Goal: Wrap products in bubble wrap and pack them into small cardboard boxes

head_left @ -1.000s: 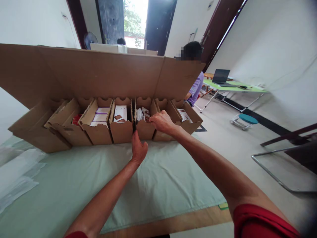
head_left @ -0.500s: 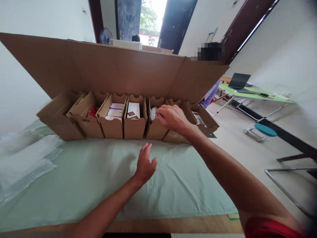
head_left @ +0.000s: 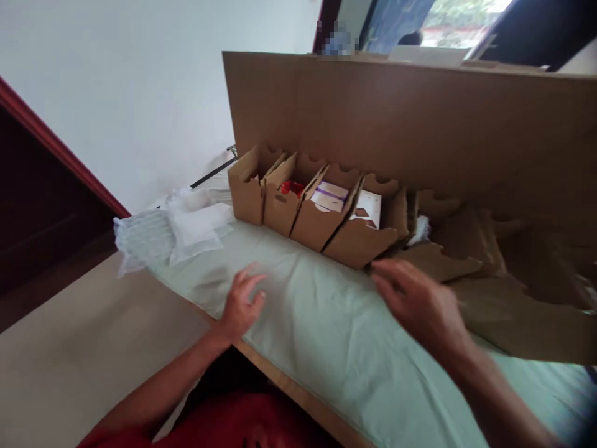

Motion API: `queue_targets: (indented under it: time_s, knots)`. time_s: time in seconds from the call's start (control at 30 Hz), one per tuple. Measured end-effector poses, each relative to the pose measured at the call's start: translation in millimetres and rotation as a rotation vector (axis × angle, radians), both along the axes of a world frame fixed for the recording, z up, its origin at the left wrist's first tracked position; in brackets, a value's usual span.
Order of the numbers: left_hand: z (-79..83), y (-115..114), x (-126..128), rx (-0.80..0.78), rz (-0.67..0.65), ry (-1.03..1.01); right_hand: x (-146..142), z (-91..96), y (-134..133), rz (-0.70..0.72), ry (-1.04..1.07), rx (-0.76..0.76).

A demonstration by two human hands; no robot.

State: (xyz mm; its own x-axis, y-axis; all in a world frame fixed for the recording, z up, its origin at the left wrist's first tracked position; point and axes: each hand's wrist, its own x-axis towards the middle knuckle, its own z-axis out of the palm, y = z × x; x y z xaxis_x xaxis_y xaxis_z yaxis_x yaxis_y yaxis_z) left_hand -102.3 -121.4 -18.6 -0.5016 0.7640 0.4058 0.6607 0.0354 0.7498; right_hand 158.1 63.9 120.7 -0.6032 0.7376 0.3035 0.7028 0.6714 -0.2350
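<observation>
My left hand (head_left: 242,300) is above the green cloth (head_left: 298,298), its fingers spread and holding nothing. To the right, my right hand (head_left: 417,297) hovers in front of the bins, palm down with the fingers loosely bent. I see nothing between them, though the underside is hidden. Close to its fingertips is the cardboard bin (head_left: 361,246) with white boxes (head_left: 367,205). Behind the hand, a bin (head_left: 436,261) contains clear crinkled plastic (head_left: 421,229). Farther left, one bin holds purple-and-white boxes (head_left: 330,195) and another a red item (head_left: 292,188).
A tall cardboard panel (head_left: 396,118) stands behind the row of bins. Clear plastic bubble bags (head_left: 196,227) lie at the table's far left end. The wooden table edge (head_left: 293,392) runs along my front. A white wall (head_left: 153,93) rises to the left.
The view has swung left. My right hand has come away from the bin with the crinkled plastic, toward the front of the bins. My left hand has shifted left and stays open.
</observation>
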Motion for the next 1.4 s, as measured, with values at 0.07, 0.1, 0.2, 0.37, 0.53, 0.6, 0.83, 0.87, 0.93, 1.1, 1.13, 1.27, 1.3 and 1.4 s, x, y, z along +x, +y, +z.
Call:
queue_targets:
  time_s: [0.07,0.1,0.2,0.37,0.53,0.6,0.83,0.87,0.93,1.1,1.13,1.27,1.3,1.4]
  knots:
    - [3.0,-14.9,-55.5,-0.032,0.181,0.109,9.4,-33.7,-33.5,0.037,0.059,-0.193]
    - [5.4,-18.0,-81.7,-0.069,0.252,0.158,12.4,-51.1,-49.7,0.025,0.076,-0.287]
    - [16.6,-8.5,-146.4,-0.213,0.368,0.288,17.7,-94.2,-90.5,-0.024,0.143,-0.46]
    - [35.5,36.9,-201.6,-0.505,0.377,0.404,28.9,-119.0,-133.6,-0.121,0.247,-0.502]
    - [45.9,62.4,-227.7,-0.621,0.385,0.328,41.8,-118.3,-154.5,-0.15,0.277,-0.432]
    - [53.6,62.3,-237.4,-0.603,0.407,0.293,44.4,-117.1,-157.1,-0.132,0.269,-0.409]
    - [89.8,37.1,-262.2,-0.402,0.483,0.219,27.6,-111.4,-151.6,-0.04,0.232,-0.364]
    - [90.1,34.7,-261.8,-0.397,0.459,0.199,21.0,-111.3,-150.7,-0.021,0.231,-0.367]
    - [85.4,32.7,-258.0,-0.415,0.39,0.142,6.5,-111.8,-150.1,0.026,0.231,-0.376]
    - [69.1,35.8,-251.1,-0.475,0.269,0.062,-15.3,-113.3,-153.6,0.123,0.192,-0.372]
    - [68.9,36.6,-251.7,-0.485,0.263,0.071,-14.8,-113.7,-154.3,0.125,0.188,-0.371]
    - [74.1,42.4,-247.1,-0.502,0.243,0.17,-4.7,-117.8,-156.0,0.089,0.184,-0.401]
    - [74.4,45.3,-241.7,-0.495,0.234,0.21,-2.4,-119.1,-156.6,0.079,0.18,-0.415]
    - [70.2,58.9,-216.9,-0.489,0.214,0.391,-0.1,-121.5,-160.8,0.064,0.158,-0.453]
